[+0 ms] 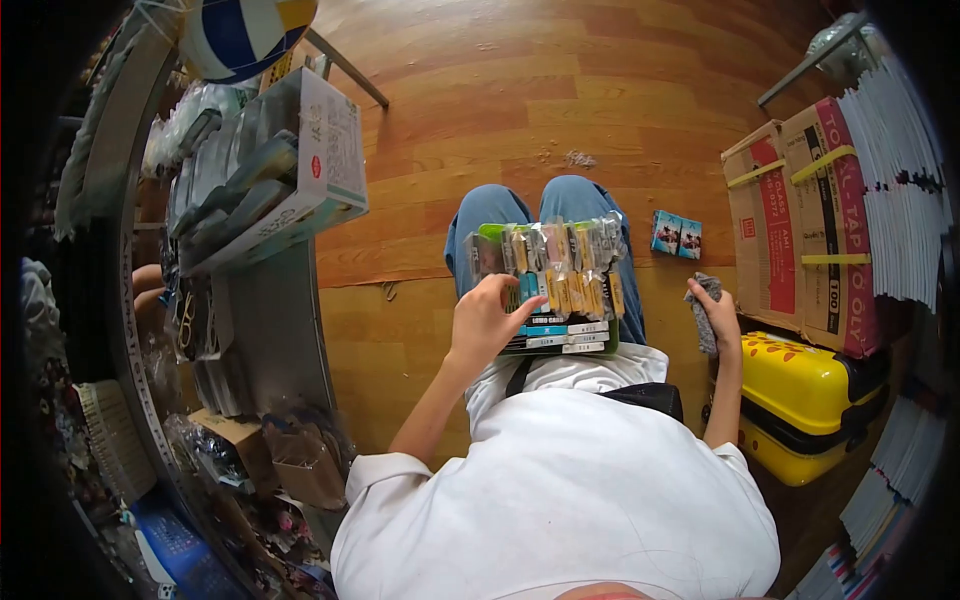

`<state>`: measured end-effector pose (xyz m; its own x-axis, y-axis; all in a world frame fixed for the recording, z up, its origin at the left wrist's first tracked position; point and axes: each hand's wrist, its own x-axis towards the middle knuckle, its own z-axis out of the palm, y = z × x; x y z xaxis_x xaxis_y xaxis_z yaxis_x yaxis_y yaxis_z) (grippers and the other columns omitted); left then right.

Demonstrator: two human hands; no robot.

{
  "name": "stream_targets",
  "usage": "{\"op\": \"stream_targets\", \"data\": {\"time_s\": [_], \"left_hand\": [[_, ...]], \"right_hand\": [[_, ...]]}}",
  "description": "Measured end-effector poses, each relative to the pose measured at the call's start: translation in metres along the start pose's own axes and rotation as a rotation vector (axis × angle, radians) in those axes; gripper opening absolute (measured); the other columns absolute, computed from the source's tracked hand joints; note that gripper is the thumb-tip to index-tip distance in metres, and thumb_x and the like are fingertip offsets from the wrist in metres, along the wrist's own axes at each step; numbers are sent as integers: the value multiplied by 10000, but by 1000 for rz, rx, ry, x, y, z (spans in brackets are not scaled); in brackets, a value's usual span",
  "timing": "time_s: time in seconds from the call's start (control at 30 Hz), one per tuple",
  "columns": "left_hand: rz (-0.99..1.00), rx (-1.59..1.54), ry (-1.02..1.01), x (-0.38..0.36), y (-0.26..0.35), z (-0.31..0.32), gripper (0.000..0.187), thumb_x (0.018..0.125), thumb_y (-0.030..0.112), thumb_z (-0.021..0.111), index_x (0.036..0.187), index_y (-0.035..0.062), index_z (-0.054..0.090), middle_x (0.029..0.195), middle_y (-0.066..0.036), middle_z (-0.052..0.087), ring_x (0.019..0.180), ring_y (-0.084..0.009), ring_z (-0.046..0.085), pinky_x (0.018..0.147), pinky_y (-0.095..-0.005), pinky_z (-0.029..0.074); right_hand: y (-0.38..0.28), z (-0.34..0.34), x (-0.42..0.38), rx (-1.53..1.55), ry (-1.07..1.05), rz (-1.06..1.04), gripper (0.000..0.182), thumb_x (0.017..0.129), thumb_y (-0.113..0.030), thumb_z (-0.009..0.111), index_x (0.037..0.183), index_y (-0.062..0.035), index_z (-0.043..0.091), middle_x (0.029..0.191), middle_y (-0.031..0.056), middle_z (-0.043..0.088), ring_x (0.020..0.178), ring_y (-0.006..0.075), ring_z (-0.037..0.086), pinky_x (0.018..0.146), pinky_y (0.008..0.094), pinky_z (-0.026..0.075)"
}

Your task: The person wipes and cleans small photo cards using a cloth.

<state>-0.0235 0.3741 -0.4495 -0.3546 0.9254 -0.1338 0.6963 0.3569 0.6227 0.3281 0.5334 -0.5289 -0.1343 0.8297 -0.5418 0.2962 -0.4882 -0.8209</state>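
On my lap rests a green-edged tray (490, 232) with several clear-wrapped small packs (565, 290) standing in rows. Small boxes (560, 332) lie at its near end, one lettered "LOMO CARD". My left hand (490, 318) reaches over the tray's left side, thumb stretched away from the fingers, touching the packs; the fingertips are partly hidden among them. Off to the right of my knees, my right hand (715, 310) is closed around a crumpled grey cloth (704, 325), which hangs down beside the wrist.
A blue picture box (676, 234) lies on the wooden floor (430, 130). At right are cartons (800, 225), paper stacks (895, 190) and a yellow suitcase (800, 385). At left, a metal shelf (285, 340) carries a white box (330, 150) and a ball (245, 35).
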Motion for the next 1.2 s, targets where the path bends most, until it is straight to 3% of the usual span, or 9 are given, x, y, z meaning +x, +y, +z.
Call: {"op": "stream_targets", "data": {"time_s": [0.13, 0.23, 0.53, 0.77, 0.83, 0.93, 1.03, 1.13, 1.2], "left_hand": [[-12, -11, 155, 1, -19, 9, 394, 761, 407, 769, 857, 29, 718, 632, -52, 584, 553, -166, 544, 539, -305, 438], [-198, -141, -30, -4, -26, 6, 345, 785, 351, 761, 842, 12, 730, 543, -24, 507, 515, -126, 481, 519, -283, 400], [-256, -118, 68, -14, -43, -6, 244, 754, 218, 690, 713, -15, 630, 557, -70, 523, 520, -211, 533, 525, -330, 426], [78, -349, 394, -26, -11, -56, 87, 865, 80, 580, 875, -1, 611, 660, -91, 558, 562, -169, 535, 529, -312, 419], [72, -354, 329, -24, 1, -52, 111, 888, 96, 576, 931, -3, 601, 657, -101, 560, 548, -172, 536, 519, -310, 419], [139, -426, 257, -16, 12, -40, 169, 949, 132, 549, 1057, 3, 564, 621, -118, 538, 493, -186, 523, 486, -305, 411], [159, -341, 237, -11, 26, -40, 173, 1002, 147, 471, 1056, 13, 565, 593, -102, 523, 480, -190, 530, 480, -299, 412], [179, -348, 284, -5, 21, -35, 194, 1009, 168, 463, 1061, 11, 565, 590, -95, 521, 483, -192, 535, 481, -296, 412], [168, -329, 323, -5, 18, -31, 200, 1011, 174, 460, 1055, 12, 568, 589, -80, 509, 486, -166, 515, 482, -290, 407]], "right_hand": [[-59, 30, -7, -98, -57, -99, 313, 822, -322, 753, 824, -27, 648, 702, -37, 575, 600, 47, 501, 549, 225, 403], [-99, 65, -12, -148, -152, -315, 359, 826, -340, 750, 892, -4, 641, 787, 2, 616, 715, 70, 546, 653, 245, 449], [-138, 149, -16, -225, -498, -583, 474, 842, -338, 739, 1101, -43, 474, 877, 61, 608, 792, 88, 570, 717, 256, 475], [-168, 176, -42, 162, -683, -599, 288, 954, -182, 582, 1193, -26, 550, 1028, 49, 617, 909, 110, 579, 782, 253, 474], [-161, 207, -46, -61, -709, -1066, 292, 954, -154, 554, 1204, -4, 545, 1121, 169, 587, 1083, 200, 551, 938, 308, 424], [-143, 223, -72, -4, -844, -761, 291, 915, -242, 632, 1083, -6, 599, 893, 120, 635, 764, 225, 586, 710, 326, 469], [-141, 222, -67, -45, -579, -706, 388, 910, -362, 638, 780, 2, 619, 574, 49, 533, 527, 125, 466, 509, 327, 398], [-144, 226, -53, 0, -614, -630, 390, 937, -384, 602, 798, -20, 623, 616, -17, 516, 571, 69, 454, 476, 275, 350], [-155, 221, -42, 143, -535, -159, 466, 932, -477, 569, 831, -24, 614, 642, -1, 558, 602, 64, 537, 500, 255, 444]]}}
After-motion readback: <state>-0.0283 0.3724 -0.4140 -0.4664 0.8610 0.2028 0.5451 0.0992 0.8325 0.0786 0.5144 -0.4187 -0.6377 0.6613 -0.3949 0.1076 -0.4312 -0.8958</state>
